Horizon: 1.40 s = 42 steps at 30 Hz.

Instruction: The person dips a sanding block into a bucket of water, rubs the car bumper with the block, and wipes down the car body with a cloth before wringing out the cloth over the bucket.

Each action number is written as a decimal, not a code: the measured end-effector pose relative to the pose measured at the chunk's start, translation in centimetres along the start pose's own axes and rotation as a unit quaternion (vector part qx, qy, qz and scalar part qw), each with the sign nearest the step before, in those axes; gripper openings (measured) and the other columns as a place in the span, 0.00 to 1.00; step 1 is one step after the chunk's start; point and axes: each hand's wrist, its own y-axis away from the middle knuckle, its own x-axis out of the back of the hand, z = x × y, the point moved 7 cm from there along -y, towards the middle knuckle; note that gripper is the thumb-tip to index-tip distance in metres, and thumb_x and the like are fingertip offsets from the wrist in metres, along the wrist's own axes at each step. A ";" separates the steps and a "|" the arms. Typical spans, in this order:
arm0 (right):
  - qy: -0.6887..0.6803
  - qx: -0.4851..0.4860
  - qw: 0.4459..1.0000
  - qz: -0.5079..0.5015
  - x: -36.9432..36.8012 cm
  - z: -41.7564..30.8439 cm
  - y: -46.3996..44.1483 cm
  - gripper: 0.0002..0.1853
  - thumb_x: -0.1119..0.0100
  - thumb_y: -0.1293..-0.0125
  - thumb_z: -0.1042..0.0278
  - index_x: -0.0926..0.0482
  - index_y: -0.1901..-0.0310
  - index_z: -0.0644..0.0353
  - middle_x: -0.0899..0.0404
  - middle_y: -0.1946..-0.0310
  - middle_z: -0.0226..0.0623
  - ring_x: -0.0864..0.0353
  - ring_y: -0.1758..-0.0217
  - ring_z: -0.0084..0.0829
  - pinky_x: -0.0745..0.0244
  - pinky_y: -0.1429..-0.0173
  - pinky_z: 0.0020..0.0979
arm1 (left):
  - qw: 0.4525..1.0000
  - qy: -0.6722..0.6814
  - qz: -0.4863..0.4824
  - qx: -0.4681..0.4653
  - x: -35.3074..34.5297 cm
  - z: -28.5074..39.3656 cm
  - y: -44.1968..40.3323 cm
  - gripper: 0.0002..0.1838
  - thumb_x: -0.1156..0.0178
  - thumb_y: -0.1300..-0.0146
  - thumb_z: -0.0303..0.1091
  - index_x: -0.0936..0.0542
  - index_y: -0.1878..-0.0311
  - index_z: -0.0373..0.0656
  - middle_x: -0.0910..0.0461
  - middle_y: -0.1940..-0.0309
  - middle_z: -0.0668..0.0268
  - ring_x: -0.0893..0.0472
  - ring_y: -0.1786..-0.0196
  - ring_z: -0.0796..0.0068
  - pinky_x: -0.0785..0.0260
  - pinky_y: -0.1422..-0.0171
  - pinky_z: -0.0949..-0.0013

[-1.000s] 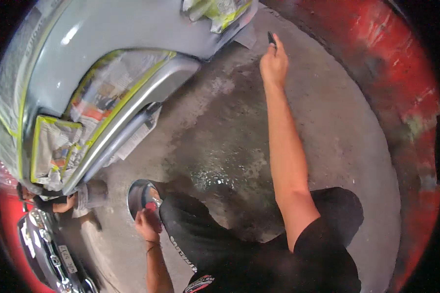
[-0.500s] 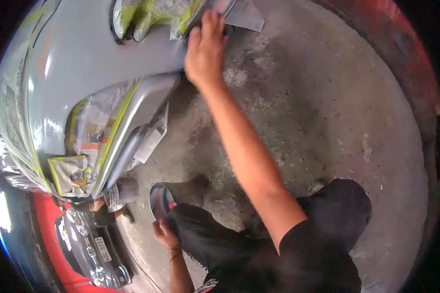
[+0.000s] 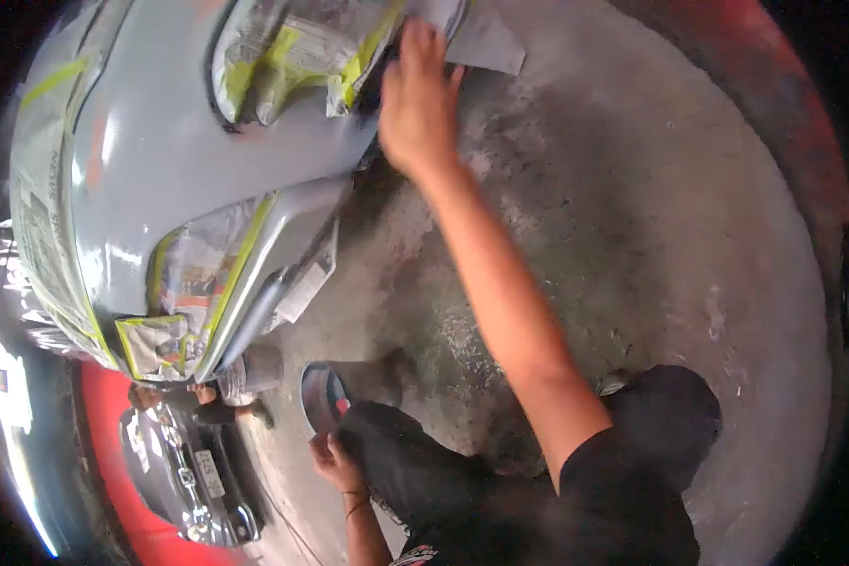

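Note:
My right hand (image 3: 420, 108) reaches to the lower edge of a grey car bumper (image 3: 165, 141), its fingers bent around something small that I cannot make out and blurred. Close by, newspaper and yellow-green tape (image 3: 302, 52) cover an opening. My left hand (image 3: 335, 464) is beside my knee, fingers loosely apart and nothing visible in them. Just above it stands a round bucket (image 3: 323, 396), with a small pink-red thing (image 3: 341, 406) at its rim. A second masked opening (image 3: 203, 250) lies lower on the bumper.
Another person (image 3: 215, 407) crouches behind the bumper near a grey bucket (image 3: 259, 368). A dark car (image 3: 193, 472) is parked at the lower left by a red wall (image 3: 113, 443). Grey concrete floor (image 3: 613, 236) extends to the right, edged by a red surface (image 3: 783, 85).
My right hand has come from over the floor onto the bumper's edge. My left hand has drawn back from the pink-red thing at the bucket. The view has shifted, showing more of the parked car.

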 end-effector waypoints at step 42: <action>-0.401 -0.505 0.764 -0.012 -14.4 18.0 6.4 0.35 0.62 0.16 0.44 0.35 0.21 0.63 0.37 0.19 0.49 0.41 0.16 0.45 0.49 0.14 0.43 | 0.893 -0.442 -0.082 0.033 8.2 7.0 -0.4 0.13 0.44 0.31 0.38 0.19 0.61 0.36 0.15 0.65 0.47 0.17 0.61 0.42 0.26 0.53 0.46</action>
